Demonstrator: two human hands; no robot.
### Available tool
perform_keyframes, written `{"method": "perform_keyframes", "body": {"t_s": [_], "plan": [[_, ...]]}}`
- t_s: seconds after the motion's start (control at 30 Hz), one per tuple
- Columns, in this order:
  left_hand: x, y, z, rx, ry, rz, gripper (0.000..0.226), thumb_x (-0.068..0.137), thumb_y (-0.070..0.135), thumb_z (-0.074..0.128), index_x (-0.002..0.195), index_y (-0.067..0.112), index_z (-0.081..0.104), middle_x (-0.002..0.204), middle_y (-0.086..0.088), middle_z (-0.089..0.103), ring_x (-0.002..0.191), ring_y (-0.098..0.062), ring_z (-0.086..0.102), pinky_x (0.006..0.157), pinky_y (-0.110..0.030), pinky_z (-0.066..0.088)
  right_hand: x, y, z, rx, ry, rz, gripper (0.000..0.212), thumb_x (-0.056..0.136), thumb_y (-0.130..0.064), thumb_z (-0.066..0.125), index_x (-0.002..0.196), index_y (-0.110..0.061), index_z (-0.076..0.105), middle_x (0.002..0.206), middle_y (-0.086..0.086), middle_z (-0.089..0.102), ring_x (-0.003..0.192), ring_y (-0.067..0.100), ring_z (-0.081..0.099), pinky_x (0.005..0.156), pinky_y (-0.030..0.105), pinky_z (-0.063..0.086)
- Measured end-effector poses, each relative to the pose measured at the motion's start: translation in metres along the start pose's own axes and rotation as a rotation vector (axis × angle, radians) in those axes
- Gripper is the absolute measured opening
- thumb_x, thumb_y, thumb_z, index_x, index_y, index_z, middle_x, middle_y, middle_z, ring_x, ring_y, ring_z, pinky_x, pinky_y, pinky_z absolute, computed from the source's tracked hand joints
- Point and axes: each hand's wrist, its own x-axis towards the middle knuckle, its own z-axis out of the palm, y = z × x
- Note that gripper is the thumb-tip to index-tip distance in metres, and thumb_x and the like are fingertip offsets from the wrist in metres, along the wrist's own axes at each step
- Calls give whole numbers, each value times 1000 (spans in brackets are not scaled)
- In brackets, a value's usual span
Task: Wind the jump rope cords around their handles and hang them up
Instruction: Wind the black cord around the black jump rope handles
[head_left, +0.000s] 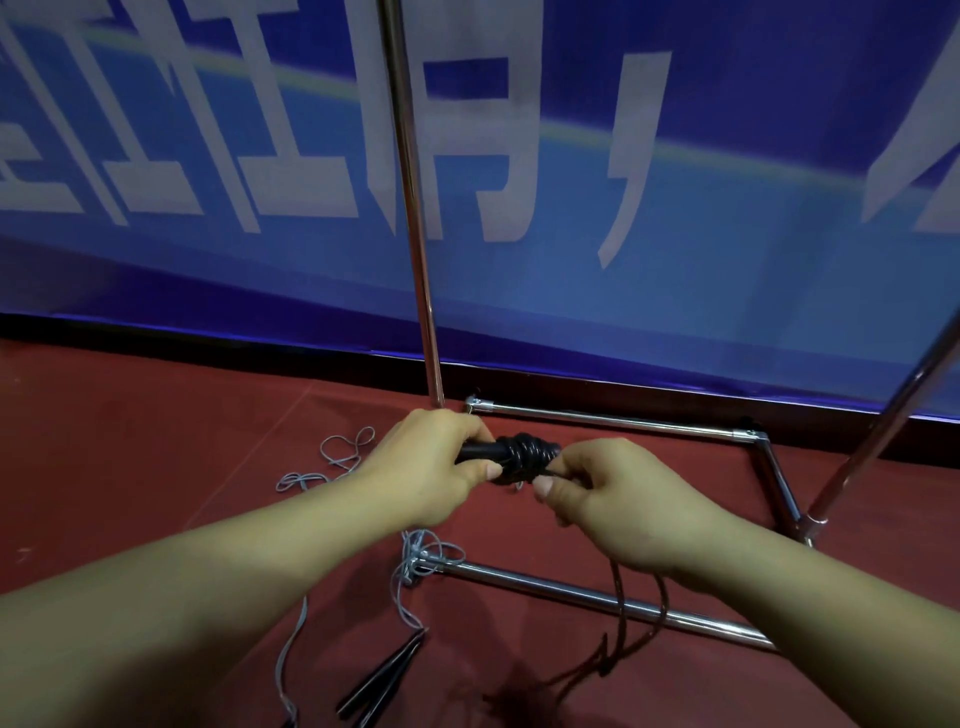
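The left hand (436, 462) grips the black handles (480, 451) of a jump rope, fingers curled over the top and thumb pressed against the near side. Just to its right, several turns of dark cord (524, 457) are wound in a thick bundle around those handles. The right hand (618, 499) pinches the cord between thumb and curled fingers, right beside the bundle, and the loose remainder of the dark cord (639, 623) hangs down from under this hand to the red floor (156, 441), crossing a chrome bar on the way.

Below and between the forearms lies a second jump rope: its grey cord (415, 561) trails in loops on the floor to the left of and beneath the left hand, and its black handles (384, 670) rest on the floor under the left forearm.

Beyond both hands stands a chrome rack (613, 420), its base bars framing the floor under the right hand and an upright pole rising just above the left hand. Behind it hangs a blue banner (727, 208) with large pale characters
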Motion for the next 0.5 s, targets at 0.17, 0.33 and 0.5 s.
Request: {"method": "perform_keyframes", "body": {"t_s": [0.17, 0.33, 0.5], "plan": [[-6, 8, 5, 44, -126, 160, 16, 97, 32, 61, 111, 34, 68, 73, 12, 61, 68, -6, 59, 63, -27, 45, 1, 3, -7, -87, 97, -46, 25, 97, -37, 58, 80, -24, 71, 75, 0, 71, 61, 9, 57, 58, 24, 43], [-13, 16, 11, 39, -249, 231, 14, 99, 30, 59, 111, 35, 62, 73, 10, 58, 67, -7, 57, 62, -26, 41, -1, 12, -17, -60, 77, -80, 18, 96, -32, 62, 84, -25, 74, 67, -7, 73, 57, -1, 65, 62, 20, 52], [-18, 23, 8, 58, -361, 252, 11, 101, 33, 54, 110, 39, 54, 70, 6, 54, 61, -12, 51, 63, -34, 44, 4, 22, -27, -178, 125, -68, 23, 81, -51, 74, 77, -28, 74, 71, -10, 69, 65, 0, 61, 58, 17, 43]]}}
